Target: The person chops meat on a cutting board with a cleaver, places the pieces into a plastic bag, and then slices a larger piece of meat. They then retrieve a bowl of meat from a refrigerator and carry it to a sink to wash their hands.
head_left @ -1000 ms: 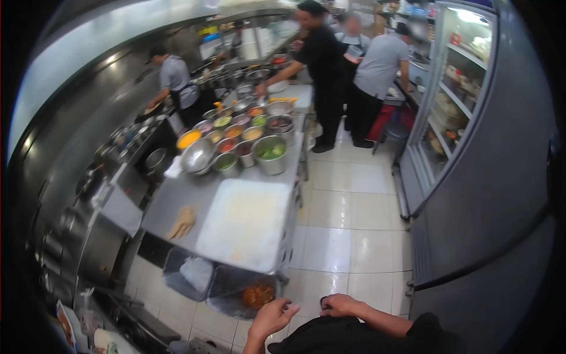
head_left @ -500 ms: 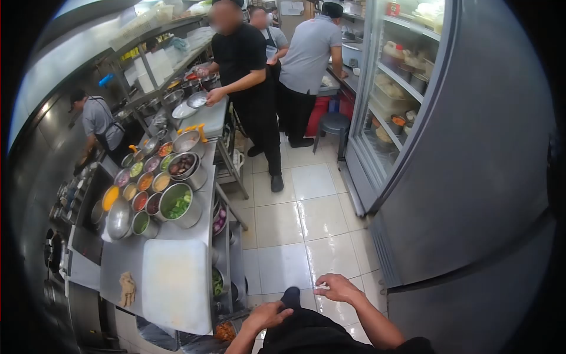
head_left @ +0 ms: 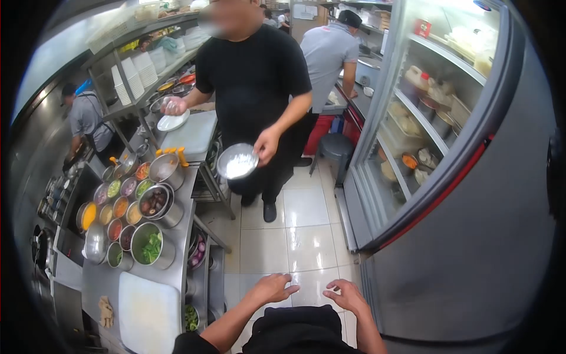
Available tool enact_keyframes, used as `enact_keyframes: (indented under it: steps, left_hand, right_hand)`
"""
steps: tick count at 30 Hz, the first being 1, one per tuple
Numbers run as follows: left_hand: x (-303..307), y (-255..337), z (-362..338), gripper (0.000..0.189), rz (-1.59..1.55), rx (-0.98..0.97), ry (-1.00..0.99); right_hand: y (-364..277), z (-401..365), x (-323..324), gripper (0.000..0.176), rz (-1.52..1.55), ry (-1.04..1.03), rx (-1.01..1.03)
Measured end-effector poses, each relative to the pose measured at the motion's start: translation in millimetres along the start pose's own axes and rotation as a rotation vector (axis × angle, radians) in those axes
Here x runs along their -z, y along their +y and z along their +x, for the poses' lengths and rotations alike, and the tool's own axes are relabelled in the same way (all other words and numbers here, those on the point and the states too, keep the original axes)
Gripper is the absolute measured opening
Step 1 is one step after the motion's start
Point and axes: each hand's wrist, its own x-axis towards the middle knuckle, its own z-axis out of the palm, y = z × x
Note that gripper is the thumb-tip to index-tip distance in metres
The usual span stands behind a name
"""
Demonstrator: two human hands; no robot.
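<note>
Both of my hands hang in front of my body over the tiled floor, holding nothing. My left hand (head_left: 272, 289) has its fingers extended and thumb apart, pointing inward. My right hand (head_left: 346, 295) is loosely curved with the fingers apart, a short gap from the left. Nearest to the left hand is the steel worktable with a white cutting board (head_left: 148, 310). Ahead stands a person in black (head_left: 250, 76), holding a round metal bowl (head_left: 238, 161) with something white in it. That person's other hand is above a white plate (head_left: 173, 120).
Steel pots of cut vegetables (head_left: 152, 245) crowd the worktable, beside a crumpled cloth (head_left: 106, 311). A glass-door fridge (head_left: 413, 112) stands ajar on the right, near a dark stool (head_left: 336, 146). Another person in grey (head_left: 330, 53) leans over a far counter.
I have moved forward along the aisle. The person in black has turned toward me and come closer, bringing the bowl over the aisle. The fridge door has opened. My hands have shifted.
</note>
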Motion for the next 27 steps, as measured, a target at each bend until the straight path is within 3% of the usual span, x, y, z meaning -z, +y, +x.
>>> enact_keyframes:
  steps: [1, 4, 7, 15, 18, 24, 27]
  left_hand:
    - [9, 10, 22, 0.055, 0.002, -0.099, 0.017]
    - [45, 56, 72, 0.054, -0.003, -0.119, -0.025]
    - [50, 83, 119, 0.055, -0.023, -0.136, 0.081]
    - [43, 109, 171, 0.053, -0.125, 0.209, -0.089]
    - [34, 99, 170, 0.051, -0.165, 0.329, -0.074]
    - [48, 101, 189, 0.049, -0.358, 0.66, 0.084]
    - [78, 95, 223, 0.047, -0.401, 0.678, 0.17]
  right_hand:
    - [11, 8, 11, 0.037, 0.025, 0.0, -0.035]
    - [37, 40, 44, 0.037, 0.055, 0.03, -0.055]
    - [69, 78, 78, 0.034, 0.045, 0.067, -0.1]
    - [105, 223, 174, 0.029, 0.059, 0.086, 0.128]
    - [77, 288, 188, 0.025, 0.077, 0.081, 0.268]
    - [-30, 375, 172, 0.022, 0.243, -0.255, 0.66]
    - [-58, 396, 160, 0.023, 0.245, -0.35, 0.822]
